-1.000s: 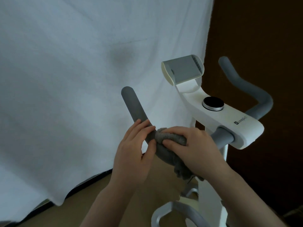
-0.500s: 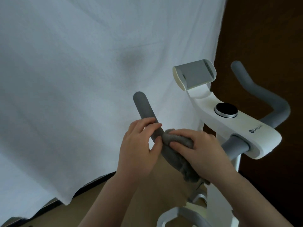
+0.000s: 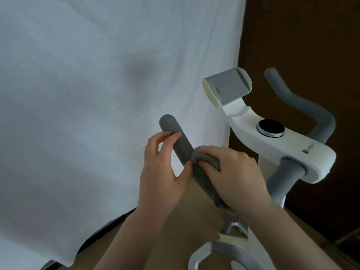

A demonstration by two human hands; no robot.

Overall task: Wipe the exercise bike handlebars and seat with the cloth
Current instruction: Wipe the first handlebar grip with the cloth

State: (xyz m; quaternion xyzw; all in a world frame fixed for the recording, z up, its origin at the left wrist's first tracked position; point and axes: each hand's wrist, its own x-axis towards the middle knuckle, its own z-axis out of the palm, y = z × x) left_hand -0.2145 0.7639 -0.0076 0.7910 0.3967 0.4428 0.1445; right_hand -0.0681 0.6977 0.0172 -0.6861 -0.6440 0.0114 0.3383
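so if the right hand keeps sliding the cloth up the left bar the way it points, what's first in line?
Likely the left hand: its thumb and fingers pinch the left handlebar just ahead of the cloth.

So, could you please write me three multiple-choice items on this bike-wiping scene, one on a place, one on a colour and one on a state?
1. Where is the cloth?
A. On the left handlebar
B. On the right handlebar
C. On the floor

2. What colour is the body round the dial?
A. Red
B. White
C. Green

3. What is the left hand doing?
A. Hanging clear of the bike
B. Turning the dial
C. Holding the left handlebar with fingers and thumb

Answers:
1 A: the right hand presses the grey cloth round the left bar.
2 B: the console round the black dial is white.
3 C: its fingers lie over the bar and its thumb touches the bar from below, just beside the cloth.
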